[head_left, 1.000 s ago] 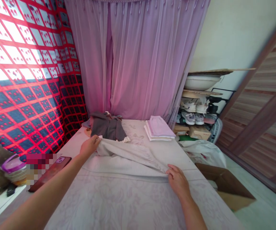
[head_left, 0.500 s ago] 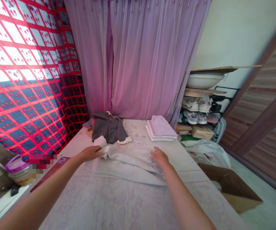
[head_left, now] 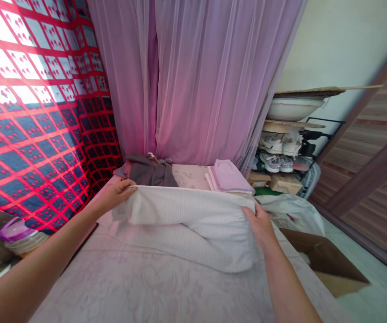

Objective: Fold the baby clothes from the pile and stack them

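Observation:
A white ribbed garment is stretched between my two hands above the pale patterned bed. My left hand pinches its upper left corner. My right hand grips its upper right edge. The top edge is pulled taut and lifted, while the lower part still rests on the bed. Behind it lie a grey crumpled garment and a folded pile of lilac and white clothes.
Pink sheer curtains hang behind the bed and a red-and-blue patterned drape covers the left. A shoe rack with a basin stands at the right. An open cardboard box sits on the floor. A lidded container is at the left.
My right hand moved from the garment's middle to its right edge and took hold. Both hands lifted the top edge up, so the garment now hangs taut between them.

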`<state>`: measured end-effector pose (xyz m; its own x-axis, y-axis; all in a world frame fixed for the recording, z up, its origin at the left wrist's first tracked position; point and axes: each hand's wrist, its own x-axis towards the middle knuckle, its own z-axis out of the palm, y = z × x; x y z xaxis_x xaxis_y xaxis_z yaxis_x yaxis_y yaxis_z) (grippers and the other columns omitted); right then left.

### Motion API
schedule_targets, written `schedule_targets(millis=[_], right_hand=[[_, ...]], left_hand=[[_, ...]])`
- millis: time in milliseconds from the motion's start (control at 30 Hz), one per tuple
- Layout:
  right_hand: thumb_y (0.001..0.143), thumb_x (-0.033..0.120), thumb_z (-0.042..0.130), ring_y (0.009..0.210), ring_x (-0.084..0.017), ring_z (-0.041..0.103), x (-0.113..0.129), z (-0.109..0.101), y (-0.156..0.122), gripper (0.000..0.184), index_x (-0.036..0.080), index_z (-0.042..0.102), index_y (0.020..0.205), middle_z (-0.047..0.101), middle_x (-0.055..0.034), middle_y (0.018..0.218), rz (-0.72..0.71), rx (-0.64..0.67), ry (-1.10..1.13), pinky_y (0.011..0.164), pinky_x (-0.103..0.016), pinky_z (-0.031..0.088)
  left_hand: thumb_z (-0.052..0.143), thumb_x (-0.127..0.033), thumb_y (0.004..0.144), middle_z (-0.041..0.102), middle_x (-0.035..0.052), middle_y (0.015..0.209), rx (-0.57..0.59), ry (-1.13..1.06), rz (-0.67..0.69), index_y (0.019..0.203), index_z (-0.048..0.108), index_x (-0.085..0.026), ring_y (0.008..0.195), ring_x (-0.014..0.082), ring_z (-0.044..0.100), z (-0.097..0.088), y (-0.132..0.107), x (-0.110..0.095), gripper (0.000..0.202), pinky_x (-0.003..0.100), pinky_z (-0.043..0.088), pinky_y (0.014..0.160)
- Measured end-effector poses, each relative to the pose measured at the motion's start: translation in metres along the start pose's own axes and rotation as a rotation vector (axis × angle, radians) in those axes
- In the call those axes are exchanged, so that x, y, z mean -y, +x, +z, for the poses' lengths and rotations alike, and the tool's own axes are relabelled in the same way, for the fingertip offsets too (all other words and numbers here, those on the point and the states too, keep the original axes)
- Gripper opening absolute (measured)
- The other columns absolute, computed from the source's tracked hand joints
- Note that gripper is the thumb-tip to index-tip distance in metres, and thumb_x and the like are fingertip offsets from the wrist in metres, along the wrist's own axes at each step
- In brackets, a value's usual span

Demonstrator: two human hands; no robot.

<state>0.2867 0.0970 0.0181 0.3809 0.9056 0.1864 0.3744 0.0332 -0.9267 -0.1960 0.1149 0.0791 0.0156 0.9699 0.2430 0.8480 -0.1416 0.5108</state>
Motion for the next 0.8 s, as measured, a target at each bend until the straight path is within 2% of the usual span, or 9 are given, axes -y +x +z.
schedule_targets(millis=[67,200,300,367,433,500,567,667,800], right_hand=[[0.071,0.047,0.054,0.081,-0.022,0.061,0.004,-0.009,0.01,0.048,0.016,0.064,0.107,0.069,-0.0058,0.089,-0.001,-0.102,-0.091,0.069,-0.028,0.044],[0.071,0.046,0.052,0.08,-0.024,0.06,0.008,-0.001,0.029,0.046,0.015,0.065,0.103,0.069,-0.0089,0.087,0.02,-0.121,-0.331,0.07,-0.031,0.043],[0.076,0.044,0.047,0.083,-0.025,0.06,0.004,0.014,0.036,0.048,0.013,0.062,0.11,0.069,-0.012,0.093,0.053,-0.143,-0.439,0.072,-0.033,0.043],[0.078,0.041,0.046,0.088,-0.024,0.061,-0.005,0.02,0.036,0.053,0.012,0.055,0.122,0.068,-0.0131,0.103,0.068,-0.112,-0.469,0.075,-0.031,0.044],[0.08,0.037,0.045,0.095,-0.022,0.061,-0.018,0.02,0.032,0.059,0.011,0.044,0.133,0.065,-0.0134,0.115,0.082,-0.052,-0.493,0.079,-0.03,0.044],[0.081,0.037,0.045,0.101,-0.022,0.06,-0.033,0.014,0.022,0.062,0.009,0.04,0.136,0.062,-0.0141,0.121,0.11,-0.007,-0.517,0.083,-0.031,0.044],[0.082,0.04,0.044,0.102,-0.025,0.06,-0.047,0.006,0.008,0.058,0.011,0.047,0.131,0.062,-0.0139,0.121,0.153,0.044,-0.598,0.086,-0.035,0.044],[0.084,0.053,0.039,0.101,-0.028,0.06,-0.06,0.001,-0.015,0.053,0.017,0.061,0.115,0.065,-0.0133,0.112,0.174,0.149,-0.852,0.086,-0.039,0.044],[0.084,0.057,0.039,0.101,-0.03,0.059,-0.056,0.012,-0.032,0.05,0.018,0.066,0.099,0.065,-0.0155,0.105,0.1,0.192,-1.076,0.081,-0.038,0.045]], left_hand=[[0.04,-0.053,0.085,0.067,-0.0011,0.086,-0.043,0.145,0.079,0.097,0.063,-0.025,0.083,0.0175,0.06,-0.005,0.017,-0.014,0.038,0.026,0.044,0.076],[0.037,-0.046,0.09,0.068,0.0025,0.101,-0.074,0.43,0.138,0.105,0.064,-0.028,0.092,0.0223,0.061,-0.003,0.055,-0.05,0.035,0.031,0.041,0.08],[0.036,-0.027,0.091,0.065,0.0068,0.111,-0.112,0.56,0.153,0.115,0.062,-0.028,0.101,0.024,0.059,0.009,0.078,-0.069,0.035,0.034,0.038,0.085],[0.036,-0.017,0.089,0.06,0.0081,0.124,-0.181,0.574,0.162,0.125,0.056,-0.028,0.11,0.0241,0.054,0.022,0.083,-0.071,0.043,0.036,0.037,0.089],[0.039,-0.015,0.086,0.053,0.0088,0.133,-0.193,0.568,0.155,0.13,0.051,-0.027,0.116,0.0253,0.051,0.039,0.073,-0.059,0.047,0.037,0.037,0.092],[0.044,-0.017,0.083,0.051,0.0096,0.135,-0.105,0.574,0.113,0.129,0.052,-0.024,0.118,0.027,0.05,0.055,0.049,-0.035,0.047,0.04,0.036,0.096],[0.045,-0.021,0.082,0.051,0.011,0.136,-0.031,0.584,0.011,0.129,0.052,-0.021,0.119,0.0278,0.049,0.066,0.017,-0.004,0.048,0.041,0.036,0.098],[0.038,-0.032,0.086,0.05,0.0159,0.136,0.062,0.595,-0.263,0.131,0.05,-0.014,0.116,0.0299,0.053,0.071,-0.029,0.037,0.05,0.041,0.042,0.092],[0.037,-0.048,0.085,0.058,0.0172,0.125,0.176,0.582,-0.388,0.119,0.06,-0.013,0.11,0.0322,0.057,0.069,-0.058,0.054,0.053,0.04,0.044,0.09]])
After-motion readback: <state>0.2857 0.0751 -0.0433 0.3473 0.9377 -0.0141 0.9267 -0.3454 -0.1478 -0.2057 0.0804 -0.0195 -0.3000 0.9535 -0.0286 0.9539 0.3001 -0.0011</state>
